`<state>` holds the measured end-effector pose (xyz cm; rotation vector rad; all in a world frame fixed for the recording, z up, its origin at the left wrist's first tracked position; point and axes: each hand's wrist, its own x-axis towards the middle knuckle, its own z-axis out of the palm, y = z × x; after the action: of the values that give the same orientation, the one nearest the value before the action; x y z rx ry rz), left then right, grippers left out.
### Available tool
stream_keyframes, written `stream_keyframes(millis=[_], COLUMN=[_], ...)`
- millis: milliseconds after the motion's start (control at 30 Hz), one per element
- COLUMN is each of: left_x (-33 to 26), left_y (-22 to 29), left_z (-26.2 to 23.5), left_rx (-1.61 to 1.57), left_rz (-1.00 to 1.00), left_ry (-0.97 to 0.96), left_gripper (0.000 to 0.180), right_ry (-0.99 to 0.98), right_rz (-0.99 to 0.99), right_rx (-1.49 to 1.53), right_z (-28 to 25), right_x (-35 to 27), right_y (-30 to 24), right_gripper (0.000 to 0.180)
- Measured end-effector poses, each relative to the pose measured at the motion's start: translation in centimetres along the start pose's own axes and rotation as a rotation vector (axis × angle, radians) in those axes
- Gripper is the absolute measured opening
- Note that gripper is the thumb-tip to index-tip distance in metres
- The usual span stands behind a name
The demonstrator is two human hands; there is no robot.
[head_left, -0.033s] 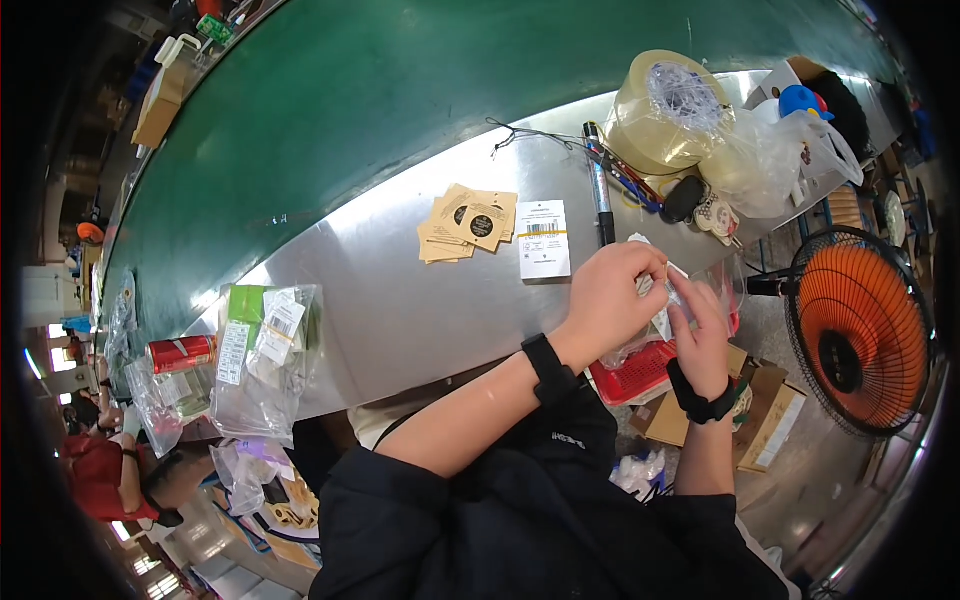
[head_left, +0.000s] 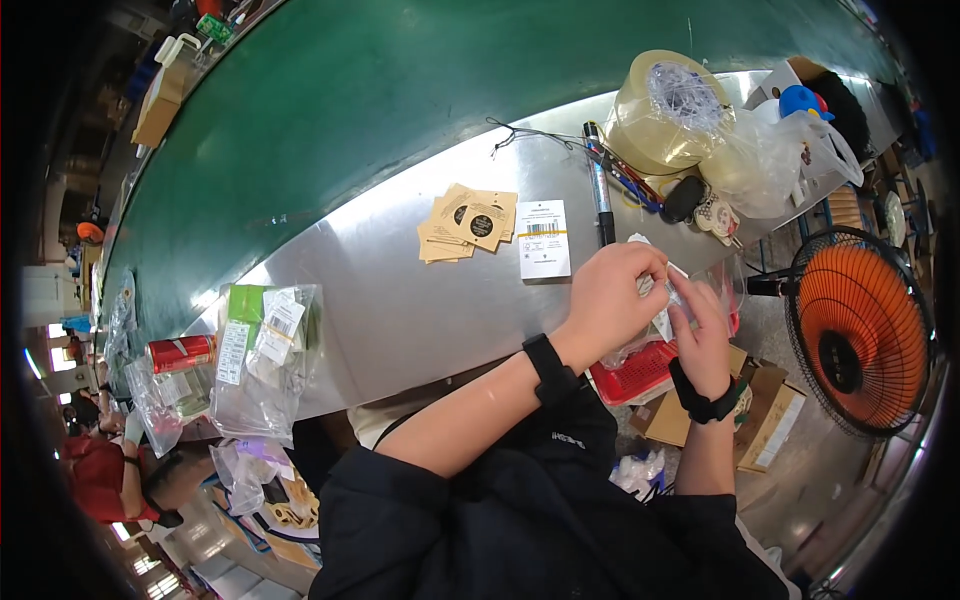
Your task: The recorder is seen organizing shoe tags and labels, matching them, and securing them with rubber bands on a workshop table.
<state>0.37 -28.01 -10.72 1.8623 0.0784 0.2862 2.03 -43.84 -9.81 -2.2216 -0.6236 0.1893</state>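
My left hand is closed in a pinch, thumb and forefinger meeting near the table's right edge. Just beside it my right hand has its fingertips drawn together against the same small bundle. Part of a white tag and some clear plastic show between the hands; what exactly the fingertips grip is hidden. Left of my hands, a white card with a barcode lies flat on the metal table. Beside that card is a loose, overlapping pile of brown cardboard tags with black round prints.
A black marker, a large clear tape roll and keys lie beyond my hands. An orange fan stands right, a red basket below. At left are clear bags with labels and a red can.
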Motion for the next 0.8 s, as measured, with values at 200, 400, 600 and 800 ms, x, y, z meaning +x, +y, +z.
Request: stream_keyframes(millis=[200,400,600,800], left_x=[-0.3,-0.3,-0.7,-0.9], left_y=[-0.2,0.2,0.3,0.2], left_z=[0.2,0.1,0.3,0.2], left_rx=[0.038,0.051,0.111,0.060], left_rz=[0.058,0.084,0.146,0.123], left_ry=[-0.010,-0.032,-0.028,0.014], left_gripper=[0.006,0.006,0.004,0.003], right_ry=[0.189,0.250,0.331,0.312], right_rz=[0.264,0.184,0.153,0.205], right_rx=[0.203,0.349,0.347,0.404], right_z=[0.9,2.2,2.9,3.2], right_x=[0.5,0.6,0.2,0.6], right_y=[-0.1,1.7,1.9,0.0], right_gripper=[0.043,0.033,0.025,0.026])
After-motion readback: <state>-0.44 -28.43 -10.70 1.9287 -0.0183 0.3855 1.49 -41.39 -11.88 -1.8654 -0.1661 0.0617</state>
